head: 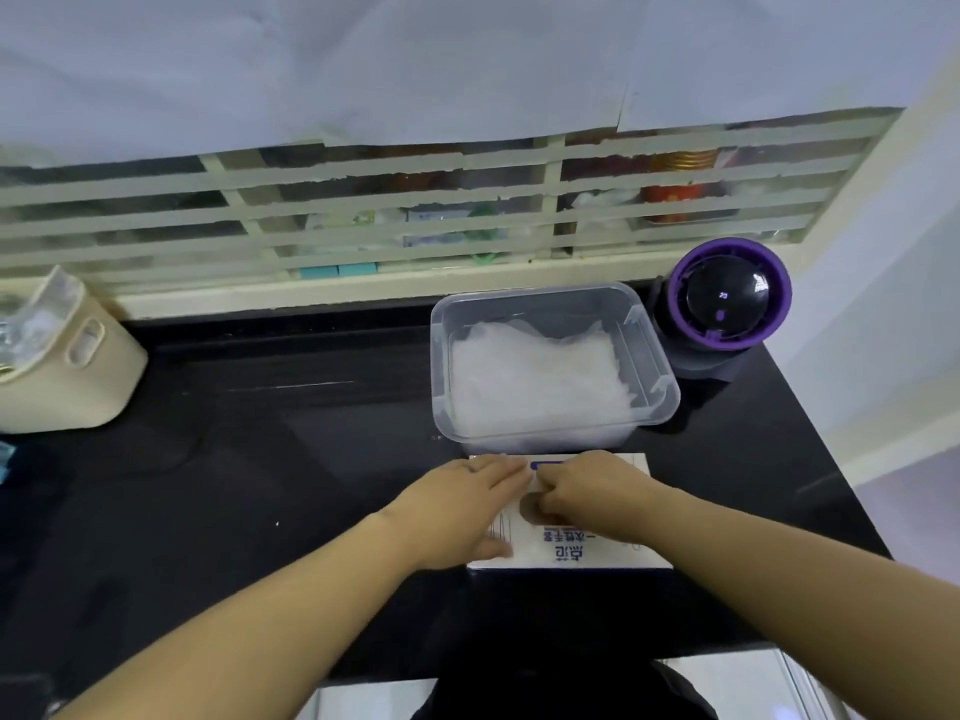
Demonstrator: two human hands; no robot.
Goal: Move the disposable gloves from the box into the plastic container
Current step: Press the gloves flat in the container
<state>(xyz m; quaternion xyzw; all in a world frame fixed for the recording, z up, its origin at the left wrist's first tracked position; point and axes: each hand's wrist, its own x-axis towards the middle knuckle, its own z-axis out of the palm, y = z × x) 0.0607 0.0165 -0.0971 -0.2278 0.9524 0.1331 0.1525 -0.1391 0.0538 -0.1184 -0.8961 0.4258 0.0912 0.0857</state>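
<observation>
Box [597,556]: white, blue print, lower centre.
Gloves [535,381]: translucent heap in clear container [660,356].
Left hand [462,506]: flat, pressing box's left side.
Right hand [587,491]: curled at opening; grasp unclear.

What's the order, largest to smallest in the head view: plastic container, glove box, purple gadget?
1. plastic container
2. glove box, partly covered by the left hand and right hand
3. purple gadget
The box sits nearer the camera, so this ranks looks only.
</observation>
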